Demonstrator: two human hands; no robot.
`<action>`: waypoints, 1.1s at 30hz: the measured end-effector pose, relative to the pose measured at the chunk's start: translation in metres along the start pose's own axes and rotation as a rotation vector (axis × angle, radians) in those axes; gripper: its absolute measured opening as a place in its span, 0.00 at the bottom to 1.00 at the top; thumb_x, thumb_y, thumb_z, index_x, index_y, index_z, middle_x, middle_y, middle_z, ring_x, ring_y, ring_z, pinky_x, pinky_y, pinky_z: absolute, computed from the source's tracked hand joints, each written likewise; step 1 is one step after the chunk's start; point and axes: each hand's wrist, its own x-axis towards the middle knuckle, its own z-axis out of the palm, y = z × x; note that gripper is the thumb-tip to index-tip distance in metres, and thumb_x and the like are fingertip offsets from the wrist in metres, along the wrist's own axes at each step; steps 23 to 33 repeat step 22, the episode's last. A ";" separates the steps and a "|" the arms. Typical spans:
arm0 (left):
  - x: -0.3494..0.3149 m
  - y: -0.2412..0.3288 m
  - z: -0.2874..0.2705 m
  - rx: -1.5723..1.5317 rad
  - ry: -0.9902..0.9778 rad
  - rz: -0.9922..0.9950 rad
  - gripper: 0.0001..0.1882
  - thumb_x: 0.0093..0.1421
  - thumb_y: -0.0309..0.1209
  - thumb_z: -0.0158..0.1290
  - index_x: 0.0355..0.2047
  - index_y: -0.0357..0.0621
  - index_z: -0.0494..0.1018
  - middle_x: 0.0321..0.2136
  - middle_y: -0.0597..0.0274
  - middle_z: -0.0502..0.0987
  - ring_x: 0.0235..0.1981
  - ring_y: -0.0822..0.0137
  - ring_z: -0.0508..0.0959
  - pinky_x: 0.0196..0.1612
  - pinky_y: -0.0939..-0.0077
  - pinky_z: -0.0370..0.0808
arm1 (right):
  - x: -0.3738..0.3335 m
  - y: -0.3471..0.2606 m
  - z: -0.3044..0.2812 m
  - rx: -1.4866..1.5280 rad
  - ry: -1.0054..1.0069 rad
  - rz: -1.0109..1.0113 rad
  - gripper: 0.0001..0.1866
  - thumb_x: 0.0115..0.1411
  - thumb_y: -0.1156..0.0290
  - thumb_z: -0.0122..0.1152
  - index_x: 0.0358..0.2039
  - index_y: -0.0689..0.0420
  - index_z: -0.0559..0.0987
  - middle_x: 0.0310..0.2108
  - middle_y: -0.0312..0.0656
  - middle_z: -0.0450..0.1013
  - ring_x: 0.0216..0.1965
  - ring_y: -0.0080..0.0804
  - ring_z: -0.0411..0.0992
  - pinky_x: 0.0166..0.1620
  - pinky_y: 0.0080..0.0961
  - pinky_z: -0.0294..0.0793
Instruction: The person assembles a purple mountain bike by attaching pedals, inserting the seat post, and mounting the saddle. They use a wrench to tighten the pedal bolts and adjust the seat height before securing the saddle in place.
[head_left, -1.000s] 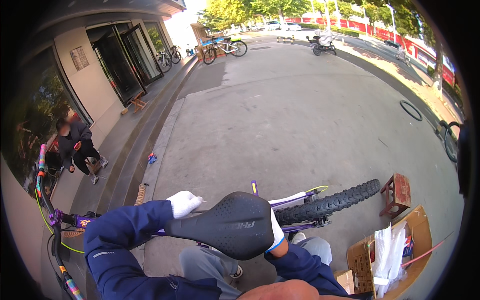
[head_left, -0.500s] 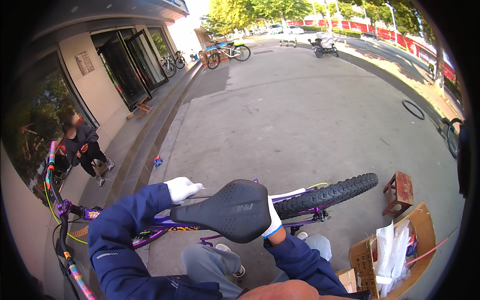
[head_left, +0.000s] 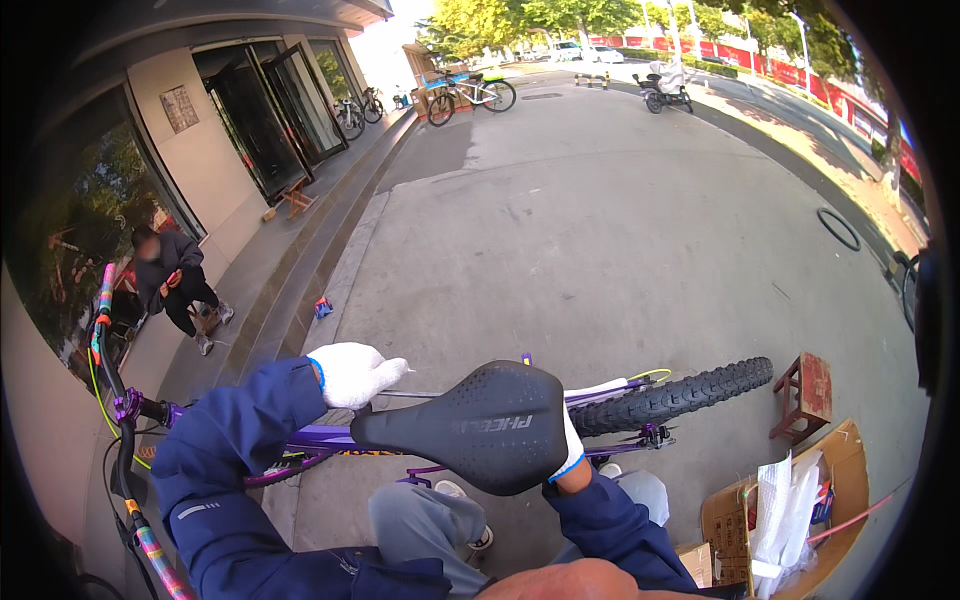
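A black bicycle saddle (head_left: 480, 428) lies in front of me on a purple bike frame (head_left: 330, 437). Left of its nose is my left hand (head_left: 352, 376) in a white glove, fingers curled in around the end of a thin metal rod (head_left: 412, 394). The rod runs rightward along the saddle's far edge, and its other end is hidden there. My right hand (head_left: 572, 442), also gloved in white, is against the saddle's right rear side. The saddle hides its fingers.
A knobby tyre (head_left: 680, 398) points right. Colourful handlebars (head_left: 150, 545) stand at left. A red wooden stool (head_left: 803, 398) and a cardboard box (head_left: 728, 530) with white packing material are at right. A seated person (head_left: 175, 275) is by the steps (head_left: 300, 270).
My left hand has shifted left relative to the saddle, its fingers more curled. My right hand stays at the saddle's rear. The whole view has swung slightly, moving the scene rightward.
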 end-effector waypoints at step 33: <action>0.040 -0.036 0.037 -0.385 0.059 0.101 0.32 0.79 0.54 0.46 0.37 0.35 0.84 0.15 0.59 0.72 0.15 0.69 0.67 0.26 0.64 0.68 | -0.004 -0.010 0.010 -0.625 -0.035 -0.124 0.18 0.75 0.73 0.54 0.63 0.60 0.72 0.57 0.45 0.76 0.58 0.35 0.76 0.61 0.32 0.78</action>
